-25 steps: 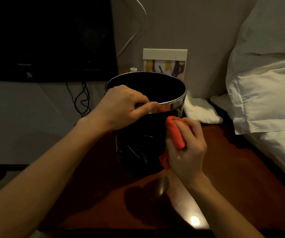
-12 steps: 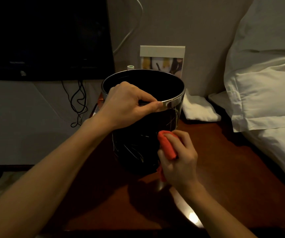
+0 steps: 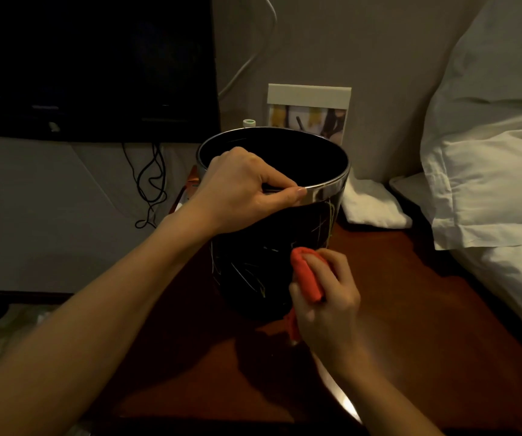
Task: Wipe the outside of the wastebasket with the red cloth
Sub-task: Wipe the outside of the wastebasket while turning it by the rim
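On the table: the wastebasket (image 3: 272, 247) stands upright on the dark wooden table (image 3: 410, 309), near its back edge, so its outer wall can be reached from the front and right.
Left hand: the left hand (image 3: 244, 190) pinches the shiny metal rim, fingers curled inside the mouth and thumb laid along the outside band; my guess is that this steadies the basket against the push of wiping.
Right hand: the right hand (image 3: 325, 297) has its fingers curled round the red cloth (image 3: 306, 275), bunched into a pad and pressed to the lower right part of the black wall.
Cloth tail: a loose end hangs below the palm toward the table, just beside the basket's base.
Surface: the black wall shows thin pale scribbled lines; whether they are marks or pattern I cannot tell.
Stage: wiping looks under way on the near side, low down; the far side is hidden.
Surroundings: a white folded towel (image 3: 372, 202) and a small picture frame (image 3: 310, 111) sit behind the basket, a white pillow (image 3: 486, 171) to the right.
Risk: a hard push could tip or slide the light basket, hence the rim hold.
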{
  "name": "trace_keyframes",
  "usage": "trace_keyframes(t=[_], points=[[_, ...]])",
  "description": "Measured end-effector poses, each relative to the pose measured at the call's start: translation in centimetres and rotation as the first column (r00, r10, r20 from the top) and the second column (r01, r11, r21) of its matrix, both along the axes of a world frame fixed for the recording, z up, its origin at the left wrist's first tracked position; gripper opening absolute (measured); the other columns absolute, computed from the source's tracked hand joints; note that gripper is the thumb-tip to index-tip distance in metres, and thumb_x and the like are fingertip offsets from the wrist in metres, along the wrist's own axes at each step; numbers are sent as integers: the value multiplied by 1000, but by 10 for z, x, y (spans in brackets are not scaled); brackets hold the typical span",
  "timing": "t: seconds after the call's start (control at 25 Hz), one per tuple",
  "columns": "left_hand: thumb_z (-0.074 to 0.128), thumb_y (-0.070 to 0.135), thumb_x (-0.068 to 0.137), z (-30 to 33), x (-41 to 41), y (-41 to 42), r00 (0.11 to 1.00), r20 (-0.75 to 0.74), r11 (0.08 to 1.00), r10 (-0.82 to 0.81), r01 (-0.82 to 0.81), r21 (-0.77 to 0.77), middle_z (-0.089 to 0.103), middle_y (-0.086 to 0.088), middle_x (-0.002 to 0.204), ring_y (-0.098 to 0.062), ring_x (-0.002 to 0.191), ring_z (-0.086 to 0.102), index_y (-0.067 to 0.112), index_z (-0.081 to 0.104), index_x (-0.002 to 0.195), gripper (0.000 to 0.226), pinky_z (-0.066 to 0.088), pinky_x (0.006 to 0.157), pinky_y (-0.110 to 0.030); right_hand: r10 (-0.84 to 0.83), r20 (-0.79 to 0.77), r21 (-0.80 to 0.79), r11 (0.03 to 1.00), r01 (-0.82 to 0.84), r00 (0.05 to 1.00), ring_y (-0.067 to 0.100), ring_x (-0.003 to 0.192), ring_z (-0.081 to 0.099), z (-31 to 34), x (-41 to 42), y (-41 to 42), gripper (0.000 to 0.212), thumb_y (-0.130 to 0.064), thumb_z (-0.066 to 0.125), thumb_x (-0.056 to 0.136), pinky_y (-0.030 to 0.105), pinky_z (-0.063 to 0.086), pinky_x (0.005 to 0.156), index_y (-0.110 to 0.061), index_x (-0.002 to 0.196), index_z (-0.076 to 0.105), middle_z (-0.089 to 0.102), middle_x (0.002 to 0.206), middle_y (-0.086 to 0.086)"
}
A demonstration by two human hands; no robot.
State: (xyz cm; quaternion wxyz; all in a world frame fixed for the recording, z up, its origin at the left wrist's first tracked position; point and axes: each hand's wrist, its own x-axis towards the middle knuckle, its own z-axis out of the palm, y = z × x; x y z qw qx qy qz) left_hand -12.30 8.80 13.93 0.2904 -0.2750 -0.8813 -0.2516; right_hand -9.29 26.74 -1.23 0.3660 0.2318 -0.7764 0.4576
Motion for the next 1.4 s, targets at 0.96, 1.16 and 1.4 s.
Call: trace_keyframes(t=[0.96, 1.16, 1.4], points=[[58, 50, 87, 1, 2, -1, 1000, -14, 1000, 2, -2, -10, 67, 24, 74, 1, 66, 62, 38, 75, 93, 22, 50, 57, -41, 3, -78, 109, 994, 6, 997, 14, 99, 58, 10, 1, -14, 38, -25, 65, 88, 7, 42, 86, -3, 118, 68, 56, 118, 9], [58, 51, 86, 1, 2, -2, 1000, -15, 1000, 1, -1, 4, 65, 27, 74, 4, 68, 62, 38, 75, 93, 23, 51, 58, -40, 13, -49, 17, 1000, -13, 999, 9, 99, 52, 30, -1, -6, 39, -25, 63, 85, 2, 35, 88, 1, 114, 70, 58, 113, 9], [62, 49, 86, -1, -1, -6, 999, -30, 999, -29, 29, 21, 64, 28, 75, 8, 69, 62, 33, 77, 91, 22, 52, 58, -39, -59, -79, -26, 998, 57, 995, 6, 104, 51, 41, -11, 8, 37, -21, 65, 86, 6, 36, 92, 1, 116, 69, 59, 114, 13]])
